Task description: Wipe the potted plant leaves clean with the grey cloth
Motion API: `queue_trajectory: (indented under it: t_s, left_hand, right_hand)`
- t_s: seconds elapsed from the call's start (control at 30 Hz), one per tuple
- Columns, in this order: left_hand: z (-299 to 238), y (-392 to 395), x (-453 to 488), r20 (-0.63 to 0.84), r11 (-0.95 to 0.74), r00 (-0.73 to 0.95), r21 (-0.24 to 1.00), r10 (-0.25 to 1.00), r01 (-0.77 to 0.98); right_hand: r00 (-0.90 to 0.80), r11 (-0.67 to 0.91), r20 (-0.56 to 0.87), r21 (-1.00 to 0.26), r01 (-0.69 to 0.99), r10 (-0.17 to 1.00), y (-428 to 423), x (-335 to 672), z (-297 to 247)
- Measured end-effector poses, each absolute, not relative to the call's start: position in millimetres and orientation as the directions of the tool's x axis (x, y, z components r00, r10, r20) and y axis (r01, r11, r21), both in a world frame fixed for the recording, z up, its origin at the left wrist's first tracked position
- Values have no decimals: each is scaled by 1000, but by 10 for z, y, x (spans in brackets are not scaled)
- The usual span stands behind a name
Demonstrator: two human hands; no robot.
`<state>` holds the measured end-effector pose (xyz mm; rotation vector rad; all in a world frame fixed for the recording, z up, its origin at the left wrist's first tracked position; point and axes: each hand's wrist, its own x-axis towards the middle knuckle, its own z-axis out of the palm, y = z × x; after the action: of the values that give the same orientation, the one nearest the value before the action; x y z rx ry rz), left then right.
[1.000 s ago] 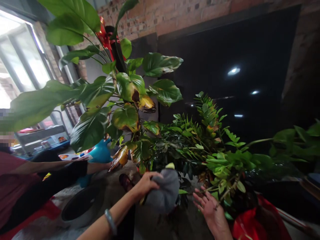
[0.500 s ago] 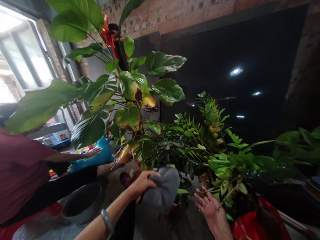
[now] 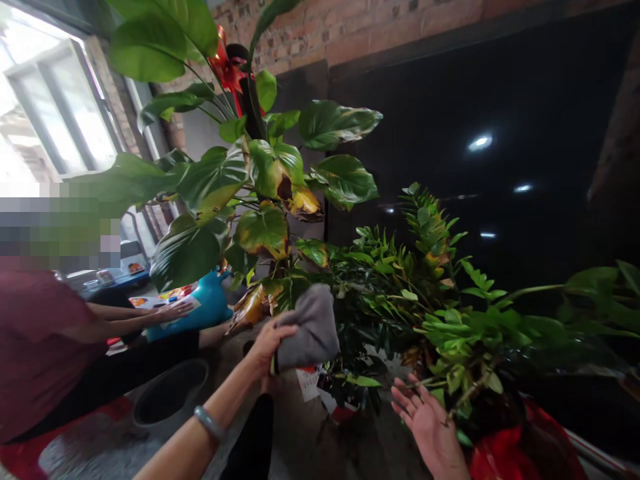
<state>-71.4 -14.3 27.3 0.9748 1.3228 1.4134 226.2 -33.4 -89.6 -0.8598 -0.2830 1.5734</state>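
My left hand [image 3: 269,343], with a bracelet [image 3: 209,421] on its wrist, is closed on the edge of a grey cloth [image 3: 311,327]. The folded cloth stands out to the right of my fingers, in front of low dark-green foliage [image 3: 357,307]. Palm up and empty, my right hand [image 3: 431,427] is open with its fingers spread. It is beside the stems of a leafy green plant [image 3: 455,333], and I cannot tell whether it touches them. Above the cloth rises a tall plant with big leaves [image 3: 265,230], some yellow and brown at the edges.
At left sits a person in a maroon shirt [image 3: 43,333], a hand on a blue object [image 3: 213,300]. A dark basin [image 3: 173,393] is on the floor. Red wrapping [image 3: 505,453] surrounds the right plant's base. Printed paper [image 3: 309,383] lies below the cloth. Behind is a dark glossy panel [image 3: 525,120].
My left hand has moved left and slightly up with the cloth, which now sticks up more. Paper beneath has come into view. My right hand stays open in nearly the same place.
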Motion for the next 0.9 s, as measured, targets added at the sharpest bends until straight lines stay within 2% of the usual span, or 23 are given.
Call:
queue_trajectory:
  t_s: [0.1,0.2,0.3,0.4,0.47,0.53,0.6,0.7,0.8,0.9]
  left_hand:
    - [-116,-298,-692,-202,207,-59,976,978,75]
    - [-131,-444,-791,-263,259,104,964,959,56]
    - [225,-426,-901,-180,186,91,981,980,-63]
    - [537,-261,-894,-59,53,-29,984,998,-172]
    - [530,-152,-809,-25,0,-134,983,991,-186]
    - [350,-109,-692,-38,11,-216,992,976,-124]
    - [105,-162,-594,-92,92,-189,996,978,-9]
    - [-70,-355,-554,-211,207,36,974,977,96]
    - [176,-471,-626,-189,197,141,979,972,-47]
    - [595,-369,-686,-51,58,33,966,998,-251]
  right_hand:
    - [10,-247,-378,-625,-741,926,-332,2269,-902]
    - [7,-267,-394,-636,-724,919,-335,2295,-908]
    - [-10,-274,-385,-637,-721,923,-346,2304,-891]
    - [6,-252,-380,-625,-739,925,-359,2278,-861]
    - [19,-239,-381,-618,-749,924,-362,2255,-843]
    - [11,-245,-384,-609,-755,923,-357,2241,-832]
    - [7,-256,-396,-606,-753,918,-350,2243,-830]
    - [10,-266,-410,-609,-747,912,-342,2258,-837]
    - [11,-258,-405,-603,-755,914,-346,2260,-837]
    - [14,-248,-396,-602,-759,918,-357,2245,-816]
